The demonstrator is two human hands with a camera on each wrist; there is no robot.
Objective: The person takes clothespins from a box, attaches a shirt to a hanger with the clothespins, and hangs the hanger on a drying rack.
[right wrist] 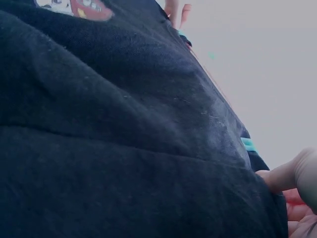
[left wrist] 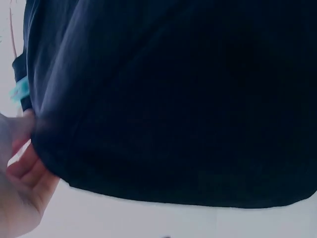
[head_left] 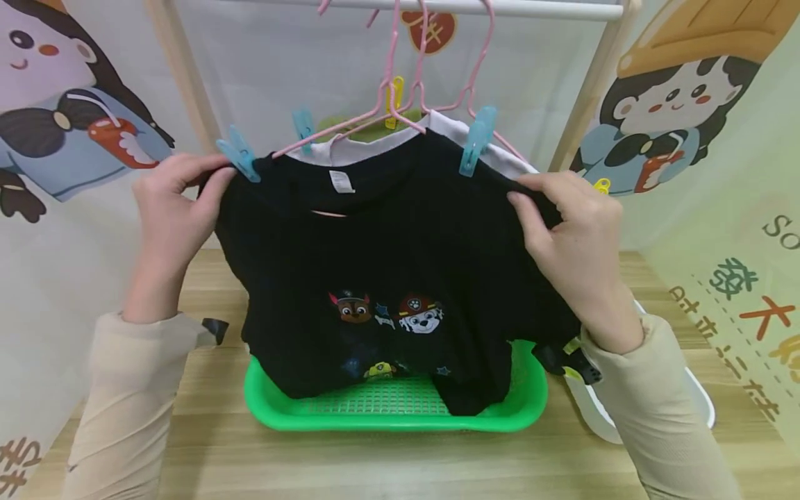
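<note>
A black T-shirt (head_left: pixel 387 250) with cartoon dog prints hangs on a pink hanger (head_left: pixel 350 128) in the head view. My left hand (head_left: pixel 184 198) pinches its shoulder at the left, beside a blue clothespin (head_left: pixel 240 154) clipped there. At the other shoulder my right hand (head_left: pixel 571 229) pinches the black cloth between thumb and fingers, just right of a second blue clothespin (head_left: pixel 478 141). In the left wrist view dark cloth (left wrist: pixel 173 109) fills most of the picture, with the left hand (left wrist: pixel 27 183) at its edge. The right wrist view shows the right hand (right wrist: pixel 292 188) gripping the shirt's edge.
Behind the black shirt hang a white garment (head_left: pixel 450 128) and more pink hangers on a white rail (head_left: pixel 531 8). A green basket (head_left: pixel 400 420) stands below on the wooden table (head_left: pixel 312 465). To the right is a white container (head_left: pixel 700 396), partly behind the right forearm.
</note>
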